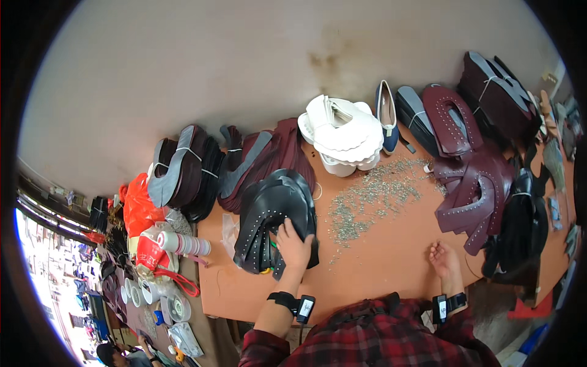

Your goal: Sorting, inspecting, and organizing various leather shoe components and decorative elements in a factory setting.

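My left hand (293, 248) lies on a stack of black U-shaped shoe uppers (272, 205) dotted with metal studs. Its fingers are stretched out over the leather, and the thumb is spread to the right. Further right, near the table's front edge, my right hand (444, 260) is turned partly palm up with its fingers curled in. Whatever those fingers may hold is too small to make out. Between and beyond my hands, a loose scatter of small silvery studs (373, 199) covers part of the orange-brown table (367, 269).
Scalloped white pieces (345, 131) sit on white containers near the wall, beside a dark blue shoe (387, 116). Studded maroon uppers (474, 186) and a black bundle (520, 217) lie right. Tied bundles (186, 168), a red bag (140, 205) and stacked cups (183, 243) crowd the left.
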`<state>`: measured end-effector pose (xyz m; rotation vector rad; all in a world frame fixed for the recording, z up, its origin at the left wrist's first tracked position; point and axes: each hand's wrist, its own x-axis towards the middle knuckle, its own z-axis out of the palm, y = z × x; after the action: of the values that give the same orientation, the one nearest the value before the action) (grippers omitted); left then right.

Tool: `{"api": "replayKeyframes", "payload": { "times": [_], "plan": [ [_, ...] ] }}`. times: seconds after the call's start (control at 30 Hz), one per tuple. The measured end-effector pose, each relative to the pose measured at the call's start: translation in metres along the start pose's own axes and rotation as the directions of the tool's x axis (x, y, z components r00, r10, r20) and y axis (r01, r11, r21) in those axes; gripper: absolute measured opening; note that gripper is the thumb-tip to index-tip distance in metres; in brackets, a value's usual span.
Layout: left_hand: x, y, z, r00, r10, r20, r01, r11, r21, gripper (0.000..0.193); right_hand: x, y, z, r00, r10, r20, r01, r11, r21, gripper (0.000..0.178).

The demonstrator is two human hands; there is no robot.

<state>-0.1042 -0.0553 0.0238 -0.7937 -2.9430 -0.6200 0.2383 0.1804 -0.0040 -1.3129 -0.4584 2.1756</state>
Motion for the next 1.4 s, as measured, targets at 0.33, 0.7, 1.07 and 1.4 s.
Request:
{"api": "replayKeyframes", "payload": {
  "times": [0.33, 0.7, 1.07, 1.4],
  "plan": [
    [0.018, -0.017, -0.029, 0.97, -0.218, -0.108, 0.148, 0.882, -0.447, 0.042, 0.008, 0.004, -0.014, 0.999, -0.034, -0.009, 0.034, 0.999, -0.004, 0.014],
    [0.008, -0.01, -0.025, 0.981, -0.186, 0.05, 0.183, 0.821, -0.541, 0.044, 0.001, 0.009, -0.016, 0.991, -0.087, 0.104, 0.082, 0.995, 0.049, 0.016],
    [0.071, -0.033, 0.011, 0.812, -0.46, 0.358, 0.526, 0.311, -0.792, 0.035, -0.029, 0.0, -0.065, 0.994, -0.072, -0.078, 0.094, 0.936, 0.338, 0.007],
    [0.112, -0.005, 0.071, 0.891, -0.139, 0.431, 0.453, 0.234, -0.86, 0.038, -0.086, 0.022, -0.129, 0.879, -0.262, -0.397, 0.398, 0.863, 0.311, 0.01]
  ]
}}
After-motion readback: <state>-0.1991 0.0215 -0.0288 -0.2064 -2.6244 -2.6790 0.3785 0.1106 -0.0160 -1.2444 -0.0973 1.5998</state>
